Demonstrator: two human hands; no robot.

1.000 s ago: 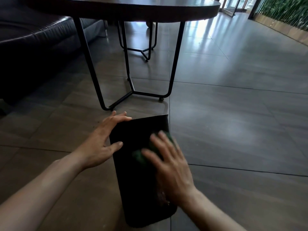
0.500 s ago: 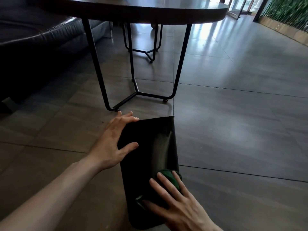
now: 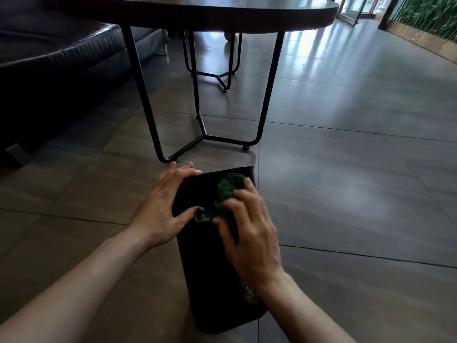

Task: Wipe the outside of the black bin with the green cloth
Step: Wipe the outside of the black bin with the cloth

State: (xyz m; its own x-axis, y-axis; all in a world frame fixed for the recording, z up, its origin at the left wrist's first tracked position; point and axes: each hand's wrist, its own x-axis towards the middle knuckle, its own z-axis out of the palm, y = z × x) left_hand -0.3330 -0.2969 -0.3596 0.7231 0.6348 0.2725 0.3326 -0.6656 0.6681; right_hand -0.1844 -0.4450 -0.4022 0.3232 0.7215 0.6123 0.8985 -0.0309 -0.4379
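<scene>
We find the black bin (image 3: 217, 263) lying on its side on the floor (image 3: 346, 194). Our left hand (image 3: 165, 209) lies flat-fingered over its far corner, bracing it. Our right hand (image 3: 247, 231) presses the bunched green cloth (image 3: 226, 194) against the upper wall, fingers spread. Risk: the bin may slide or roll if the brace slackens; the bunched cloth may miss patches.

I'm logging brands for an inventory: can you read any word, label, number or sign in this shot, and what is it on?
None can be read.
Black bin: plain dark side, no label or mark showing.
Green cloth: no tag or print in view, under the right hand.
Table, sofa and floor: no writing visible.
The left hand covers part of the bin's far corner, so anything there is hidden.
</scene>
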